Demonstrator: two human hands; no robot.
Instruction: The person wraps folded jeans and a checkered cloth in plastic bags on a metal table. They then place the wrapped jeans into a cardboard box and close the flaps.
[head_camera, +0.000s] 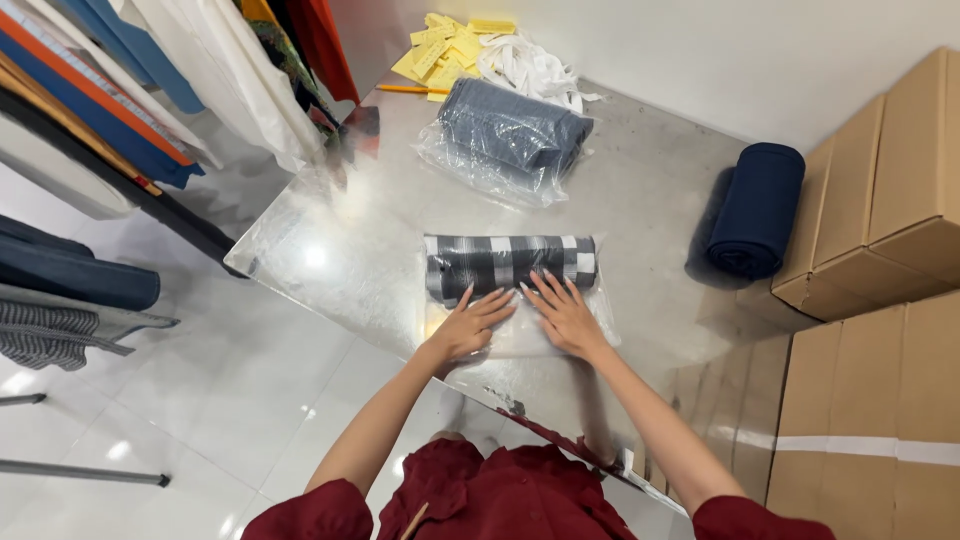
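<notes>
Steel table (660, 200) fills the middle of the frame, its shiny top running from lower centre up to the white wall; its near edge is partly hidden behind your arms and red top. Cardboard boxes (880, 200) stack along the right edge, cut off by the frame. Hanging garments (150, 90) crowd the upper left, also cut off.

Near the table's centre lies the checked cloth roll (510, 264), grey, black and white, inside a clear plastic bag (520, 340). Its long axis runs left to right across the picture, ends pointing at the frame's sides. The bag's loose end spreads toward you, and glare makes its edges hard to trace.

Your left hand (470, 328) and right hand (567, 318) lie flat on that loose plastic just below the roll, side by side, fingers spread apart and stretched, their tips touching or nearly touching the roll.

Above it sits a bagged grey cloth roll (512, 135), tilted. A navy roll (757, 208) lies unbagged at the right, near the boxes. Yellow tags (445, 50) and white strips (530, 68) pile at the top centre; their detail is too small to read.
</notes>
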